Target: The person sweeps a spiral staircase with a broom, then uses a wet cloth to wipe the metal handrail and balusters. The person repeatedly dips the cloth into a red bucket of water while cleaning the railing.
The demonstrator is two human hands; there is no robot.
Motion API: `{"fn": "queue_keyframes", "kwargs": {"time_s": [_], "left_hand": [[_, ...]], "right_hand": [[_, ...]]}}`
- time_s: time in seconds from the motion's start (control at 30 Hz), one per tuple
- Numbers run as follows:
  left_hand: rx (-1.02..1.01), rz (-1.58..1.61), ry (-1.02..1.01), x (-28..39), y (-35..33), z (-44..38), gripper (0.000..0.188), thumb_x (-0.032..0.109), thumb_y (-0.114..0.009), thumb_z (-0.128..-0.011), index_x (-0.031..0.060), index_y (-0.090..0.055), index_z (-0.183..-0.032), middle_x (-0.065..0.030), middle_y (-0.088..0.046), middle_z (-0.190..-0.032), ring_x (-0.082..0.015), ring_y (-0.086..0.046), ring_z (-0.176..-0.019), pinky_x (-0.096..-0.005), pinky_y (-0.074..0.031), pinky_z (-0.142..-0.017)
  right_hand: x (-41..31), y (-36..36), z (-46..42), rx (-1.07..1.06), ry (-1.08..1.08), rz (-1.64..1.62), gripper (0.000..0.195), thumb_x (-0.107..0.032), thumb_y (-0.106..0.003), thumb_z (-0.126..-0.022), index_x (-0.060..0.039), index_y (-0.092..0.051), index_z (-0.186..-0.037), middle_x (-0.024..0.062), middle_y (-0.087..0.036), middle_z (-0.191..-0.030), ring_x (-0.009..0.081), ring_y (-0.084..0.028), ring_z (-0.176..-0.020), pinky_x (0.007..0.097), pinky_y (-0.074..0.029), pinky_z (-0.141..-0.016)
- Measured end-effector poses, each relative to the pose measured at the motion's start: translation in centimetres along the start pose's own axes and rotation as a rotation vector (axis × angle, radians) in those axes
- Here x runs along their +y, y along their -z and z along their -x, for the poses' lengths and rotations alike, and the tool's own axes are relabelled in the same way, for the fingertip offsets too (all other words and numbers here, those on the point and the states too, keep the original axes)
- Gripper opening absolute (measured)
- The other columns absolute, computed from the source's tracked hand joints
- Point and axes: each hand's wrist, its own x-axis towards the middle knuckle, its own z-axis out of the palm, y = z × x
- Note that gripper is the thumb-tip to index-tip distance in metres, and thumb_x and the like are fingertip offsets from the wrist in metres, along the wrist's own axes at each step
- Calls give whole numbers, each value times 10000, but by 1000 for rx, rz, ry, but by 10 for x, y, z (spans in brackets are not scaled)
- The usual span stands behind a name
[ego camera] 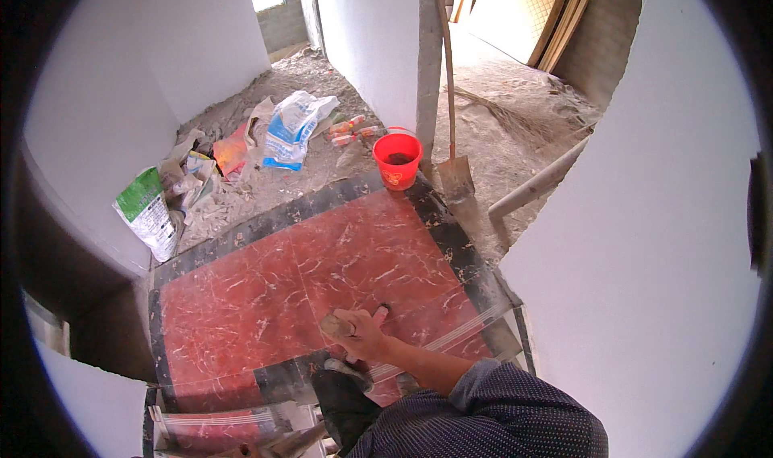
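My right hand (360,335) is closed around a tan, rounded handle end (336,325) above the red tiled landing (253,301). Next to its knuckles, a pinkish-red piece with a dark tip (380,315) shows; I cannot tell whether it belongs to the same tool. Below the hand are a shoe (347,370) and a dark trouser leg (344,406). My left hand is out of view. A pale pole-like thing (302,440) lies low in the picture, partly cut off by the edge.
A red bucket (397,171) with dark contents stands at the landing's far corner, beside an upright shovel (456,171). Rubble, sacks (296,129) and plastic bottles (347,133) cover the floor beyond. A pipe (537,177) slants at right. Striped step edges (441,343) lie near my feet.
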Motion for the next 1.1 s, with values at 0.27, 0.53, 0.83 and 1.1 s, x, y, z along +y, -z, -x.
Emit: {"fn": "queue_keyframes", "kwargs": {"time_s": [0.27, 0.53, 0.83, 1.1], "left_hand": [[-1, -8, 0, -6, 4, 3, 207, 189, -623, -759, -5, -626, -830, -203, -633, -720, -384, -635, -684, -448, -489, -623], [6, -13, -7, -15, 9, 8, 213, 197, -624, -765, -6, -628, -829, -202, -634, -723, -381, -635, -683, -446, -489, -625], [10, -2, 0, -20, 10, 13, 220, 205, -625, -771, -7, -630, -829, -200, -635, -726, -378, -635, -682, -444, -489, -627], [3, 15, 6, -28, 12, 17, 227, 213, -626, -776, -8, -632, -828, -198, -636, -728, -375, -634, -680, -442, -490, -629]], "right_hand": [[4, 1, 4, -52, -38, -27, 171, -139, -672, -830, -25, -563, -896, 158, -555, -733, 328, -557, -638, 367, -409, -572], [0, 3, 5, -25, -34, -23, 192, -134, -689, -806, -25, -562, -899, 167, -560, -728, 333, -580, -653, 368, -421, -582], [3, 0, 8, -19, -37, -21, 173, -136, -693, -806, -29, -558, -824, 128, -503, -681, 273, -492, -606, 359, -391, -561], [12, 0, 15, -19, -56, -9, 191, -138, -670, -860, -21, -544, -776, 112, -501, -654, 220, -502, -561, 332, -397, -534]]}}
